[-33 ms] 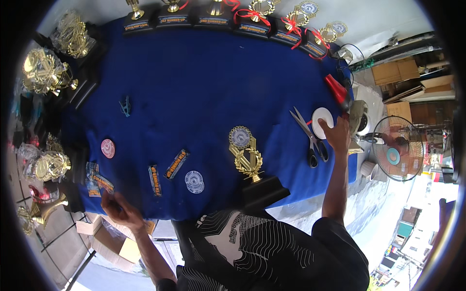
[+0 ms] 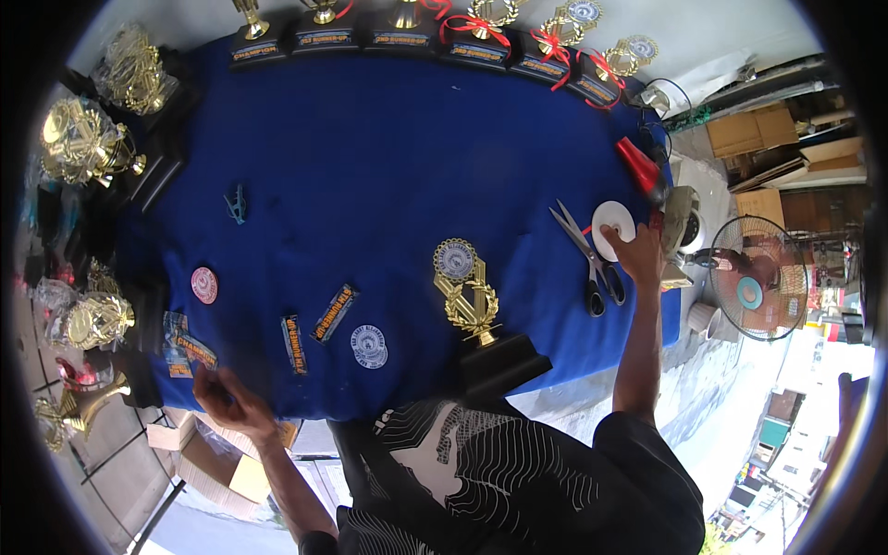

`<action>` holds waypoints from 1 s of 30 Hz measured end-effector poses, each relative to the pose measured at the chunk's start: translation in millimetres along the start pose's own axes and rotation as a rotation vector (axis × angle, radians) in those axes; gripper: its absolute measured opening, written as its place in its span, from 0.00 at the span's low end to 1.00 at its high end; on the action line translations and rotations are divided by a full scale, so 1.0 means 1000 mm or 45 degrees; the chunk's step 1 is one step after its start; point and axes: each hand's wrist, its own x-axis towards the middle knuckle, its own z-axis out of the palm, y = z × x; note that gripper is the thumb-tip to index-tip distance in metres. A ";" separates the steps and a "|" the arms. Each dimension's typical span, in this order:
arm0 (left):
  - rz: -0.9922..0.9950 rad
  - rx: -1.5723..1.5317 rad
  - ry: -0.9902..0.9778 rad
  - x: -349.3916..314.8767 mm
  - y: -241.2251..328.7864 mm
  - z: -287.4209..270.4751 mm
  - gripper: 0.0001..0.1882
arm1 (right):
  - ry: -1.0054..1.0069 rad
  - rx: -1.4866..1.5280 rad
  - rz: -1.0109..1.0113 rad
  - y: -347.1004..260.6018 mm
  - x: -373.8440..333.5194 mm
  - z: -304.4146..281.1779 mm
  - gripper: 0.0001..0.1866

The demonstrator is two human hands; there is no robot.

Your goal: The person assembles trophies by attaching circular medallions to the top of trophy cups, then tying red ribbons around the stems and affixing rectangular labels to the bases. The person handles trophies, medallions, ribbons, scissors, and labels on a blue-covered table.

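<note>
My right hand (image 2: pixel 638 254) is at the white ribbon spool (image 2: pixel 612 222), its thumb over the face and its fingers at the right rim. A short red ribbon end shows at the spool's left side. Just left of it lie black-handled scissors (image 2: pixel 590 259), blades parted. My left hand (image 2: pixel 231 402) is at the table's near-left edge with fingers loosely curled and nothing visible in them. Beside it are printed label strips (image 2: pixel 192 350). A gold trophy (image 2: pixel 472 301) with a black base lies before me. Two more label strips (image 2: pixel 314 333) and a round silver sticker (image 2: pixel 370 346) are to its left.
A blue cloth (image 2: pixel 370 166) covers the table. Finished-looking trophies (image 2: pixel 476 51), some with red ribbons, line the far edge; wrapped ones (image 2: pixel 88 139) stand left. A red hair dryer (image 2: pixel 638 165), a fan (image 2: pixel 758 277), a teal clip (image 2: pixel 237 205) and a pink round sticker (image 2: pixel 204 285) are around.
</note>
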 end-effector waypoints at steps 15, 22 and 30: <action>-0.111 -0.969 -1.248 -0.012 0.236 0.128 0.38 | -0.821 2.471 -0.293 -0.072 -0.090 -0.059 0.26; -0.632 -0.916 -1.975 -0.012 0.266 0.148 0.20 | -0.835 2.406 -0.230 -0.091 -0.128 -0.063 0.29; -0.571 -0.966 -1.850 -0.006 0.256 0.142 0.13 | -0.941 2.190 -0.336 -0.072 -0.109 -0.069 0.36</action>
